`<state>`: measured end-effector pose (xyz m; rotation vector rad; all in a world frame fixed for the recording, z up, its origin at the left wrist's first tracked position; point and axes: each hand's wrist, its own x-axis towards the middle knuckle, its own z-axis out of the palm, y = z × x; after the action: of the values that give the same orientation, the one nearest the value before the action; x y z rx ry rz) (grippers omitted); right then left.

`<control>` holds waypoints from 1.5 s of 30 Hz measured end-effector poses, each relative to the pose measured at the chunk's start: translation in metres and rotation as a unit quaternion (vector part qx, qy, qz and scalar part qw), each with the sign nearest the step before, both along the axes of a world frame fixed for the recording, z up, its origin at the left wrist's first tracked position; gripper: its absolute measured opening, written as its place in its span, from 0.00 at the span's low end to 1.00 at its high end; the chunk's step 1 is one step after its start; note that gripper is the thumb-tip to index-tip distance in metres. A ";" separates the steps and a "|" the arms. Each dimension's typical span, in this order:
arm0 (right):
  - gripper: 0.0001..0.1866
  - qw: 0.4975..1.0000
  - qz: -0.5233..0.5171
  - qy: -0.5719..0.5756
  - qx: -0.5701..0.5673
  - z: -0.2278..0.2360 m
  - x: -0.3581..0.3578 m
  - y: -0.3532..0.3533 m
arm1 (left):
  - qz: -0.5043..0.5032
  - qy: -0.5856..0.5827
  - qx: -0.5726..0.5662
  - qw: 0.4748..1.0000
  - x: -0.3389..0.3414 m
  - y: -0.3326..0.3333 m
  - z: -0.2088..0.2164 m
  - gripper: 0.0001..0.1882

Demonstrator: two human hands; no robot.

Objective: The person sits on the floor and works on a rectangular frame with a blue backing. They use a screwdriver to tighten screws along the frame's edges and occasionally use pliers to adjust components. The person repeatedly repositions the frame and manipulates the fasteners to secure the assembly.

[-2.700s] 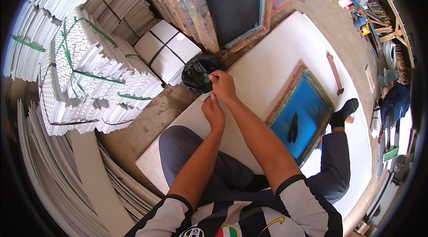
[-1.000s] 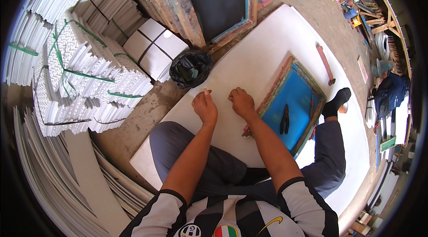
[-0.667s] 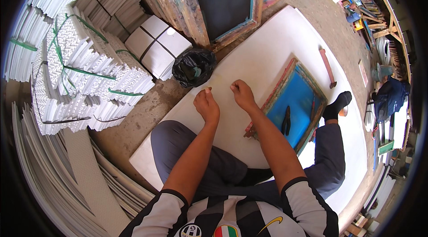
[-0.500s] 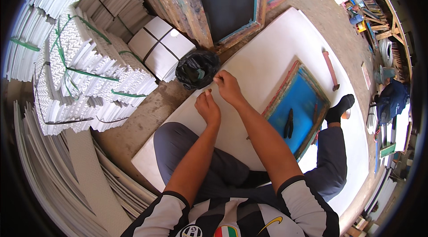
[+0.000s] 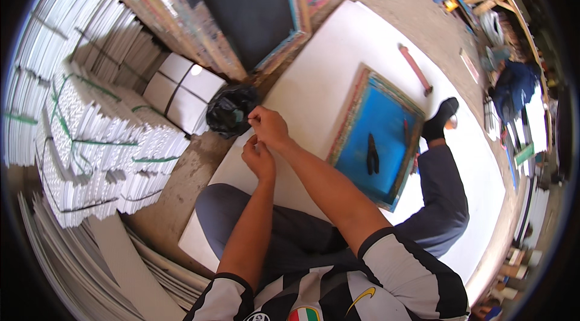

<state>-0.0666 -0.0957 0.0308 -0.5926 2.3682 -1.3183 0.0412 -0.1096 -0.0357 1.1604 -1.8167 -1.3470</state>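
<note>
Right fingers (image 5: 256, 114) near black bag (image 5: 222, 114) | pliers (image 5: 371, 144) on blue screen (image 5: 389, 112) | hammer (image 5: 414, 70) beyond

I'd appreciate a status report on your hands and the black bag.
Right hand beside black bag, contact unclear; left hand close behind. Anything held too small to tell. Pliers on blue screen, clear of hands.

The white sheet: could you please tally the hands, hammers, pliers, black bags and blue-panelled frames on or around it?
Hands (left hand, right hand): 2
Hammer: 1
Pliers: 1
Black bag: 1
Blue-panelled frame: 1
Total: 6
</note>
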 end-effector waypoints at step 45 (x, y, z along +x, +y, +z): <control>0.11 0.991 -0.046 0.072 0.103 -0.033 0.117 0.262 | -0.442 -0.179 -0.169 0.863 -0.144 0.152 0.038 0.30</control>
<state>0.0500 0.1665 -0.0022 -0.5384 2.6356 -1.0816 -0.1030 0.0422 0.0023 0.3669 -2.9228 -1.1889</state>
